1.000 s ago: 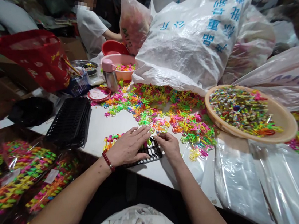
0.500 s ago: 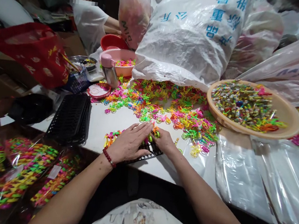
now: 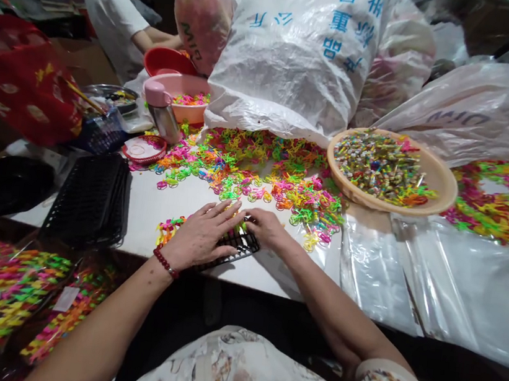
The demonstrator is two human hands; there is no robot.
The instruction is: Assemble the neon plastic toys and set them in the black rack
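Observation:
A black slatted plastic rack (image 3: 247, 244) lies at the table's near edge, its left part filled with small bright plastic pieces (image 3: 167, 229). My left hand (image 3: 202, 233) rests flat across the rack and the pieces in it, fingers stretched out. At the rack's right end, my right hand (image 3: 267, 228) has its thumb and fingers drawn together beside the left fingertips. Whatever those fingers pinch is hidden. Just beyond both hands spreads a loose heap of small coloured plastic pieces (image 3: 301, 193), several with ring-shaped ends.
Stacked black racks (image 3: 89, 200) stand to the left. A wide basin (image 3: 444, 190) of small wrapped items sits right, above clear plastic bags (image 3: 375, 269). Behind the heap rises a big white sack (image 3: 283, 75). A pink-lidded flask (image 3: 163, 116) and another person (image 3: 112, 22) are at left.
The view has swung, so everything sits further left. The orange and green piece seen at my right fingertips no longer shows. My left hand still lies over the rack.

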